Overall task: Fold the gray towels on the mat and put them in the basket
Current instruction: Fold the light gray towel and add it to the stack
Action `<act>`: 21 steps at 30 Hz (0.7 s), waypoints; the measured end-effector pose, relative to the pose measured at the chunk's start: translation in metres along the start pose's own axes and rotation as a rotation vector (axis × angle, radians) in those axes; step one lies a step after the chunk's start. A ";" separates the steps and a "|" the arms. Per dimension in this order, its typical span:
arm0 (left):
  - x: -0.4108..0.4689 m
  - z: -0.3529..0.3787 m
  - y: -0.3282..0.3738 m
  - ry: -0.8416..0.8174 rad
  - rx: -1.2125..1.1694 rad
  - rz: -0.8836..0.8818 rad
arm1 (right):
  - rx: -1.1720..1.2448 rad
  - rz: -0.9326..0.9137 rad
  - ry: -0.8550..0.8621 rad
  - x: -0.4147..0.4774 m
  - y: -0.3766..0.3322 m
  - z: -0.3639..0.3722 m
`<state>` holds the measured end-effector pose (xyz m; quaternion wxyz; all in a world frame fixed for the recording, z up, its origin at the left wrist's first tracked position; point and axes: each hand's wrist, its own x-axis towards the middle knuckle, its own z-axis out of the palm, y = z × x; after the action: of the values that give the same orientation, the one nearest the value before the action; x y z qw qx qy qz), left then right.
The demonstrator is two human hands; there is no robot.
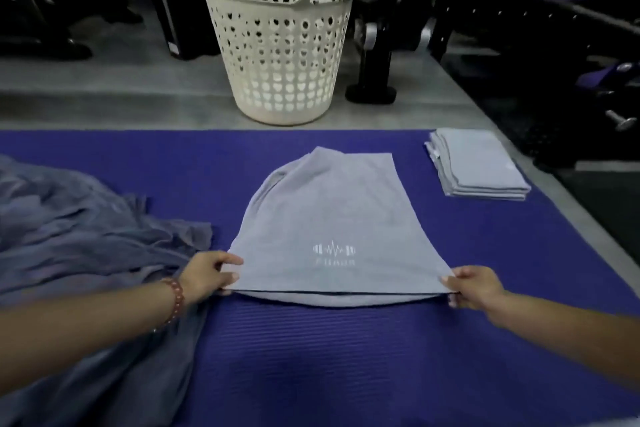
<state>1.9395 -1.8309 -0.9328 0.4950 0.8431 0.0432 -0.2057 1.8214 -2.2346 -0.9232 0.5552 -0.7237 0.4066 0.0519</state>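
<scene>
A gray towel (332,218) with a white logo lies doubled over in the middle of the purple mat (346,374). My left hand (206,276) pinches its near left corner and my right hand (476,288) pinches its near right corner, both layers together. A heap of unfolded gray towels (76,243) lies to the left, partly under my left forearm. A stack of folded gray towels (479,166) sits at the mat's far right. The cream perforated basket (280,45) stands upright on the floor beyond the mat.
Dark gym equipment stands behind and to the right of the basket, with a black stand base (370,94) close beside it. A small dumbbell (623,121) lies on the dark floor at right. Gray floor borders the mat's far edge.
</scene>
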 end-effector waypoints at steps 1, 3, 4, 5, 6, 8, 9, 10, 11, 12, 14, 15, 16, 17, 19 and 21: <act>-0.003 0.004 -0.013 -0.005 0.050 -0.006 | -0.052 0.013 0.003 0.000 0.008 0.001; -0.006 0.008 -0.035 -0.007 0.136 0.031 | -0.158 0.006 0.015 0.002 0.018 0.002; -0.005 0.009 -0.042 -0.018 0.172 0.061 | -0.206 -0.007 0.018 0.004 0.022 0.003; -0.006 0.008 -0.045 -0.041 0.197 0.095 | -0.251 -0.025 0.013 0.005 0.024 0.002; -0.005 0.007 -0.049 -0.072 0.212 0.133 | -0.302 -0.045 -0.004 0.006 0.026 0.000; -0.007 0.003 -0.057 -0.153 0.225 0.182 | -0.465 -0.079 -0.082 0.006 0.030 -0.007; -0.012 0.001 -0.060 -0.203 0.251 0.180 | -0.566 -0.076 -0.133 0.004 0.034 -0.012; -0.015 0.000 -0.064 -0.260 0.279 0.164 | -0.661 -0.055 -0.189 0.002 0.038 -0.015; -0.020 0.000 -0.066 -0.317 0.299 0.117 | -0.748 -0.016 -0.248 0.000 0.042 -0.016; -0.024 0.002 -0.069 -0.365 0.315 0.052 | -0.833 0.030 -0.292 -0.003 0.046 -0.017; -0.032 0.011 -0.070 -0.427 0.498 -0.010 | -0.980 0.058 -0.288 -0.007 0.055 -0.014; -0.038 0.019 -0.065 -0.378 0.735 0.058 | -1.031 0.006 -0.217 -0.008 0.060 -0.013; -0.041 0.026 -0.064 -0.226 1.005 0.210 | -1.059 -0.103 -0.128 -0.010 0.062 -0.010; -0.044 0.033 -0.058 -0.069 1.203 0.400 | -1.069 -0.275 -0.073 -0.013 0.062 -0.006; -0.044 0.051 -0.053 0.031 1.312 0.780 | -1.047 -0.683 -0.160 -0.021 0.059 0.005; -0.040 0.070 -0.051 -0.086 1.272 0.996 | -1.114 -0.928 -0.425 -0.030 0.054 0.022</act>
<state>1.8679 -1.8602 -0.9886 -0.0447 0.8749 -0.4818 0.0217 1.7745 -2.2028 -0.9572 0.1389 -0.9686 -0.1421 0.1491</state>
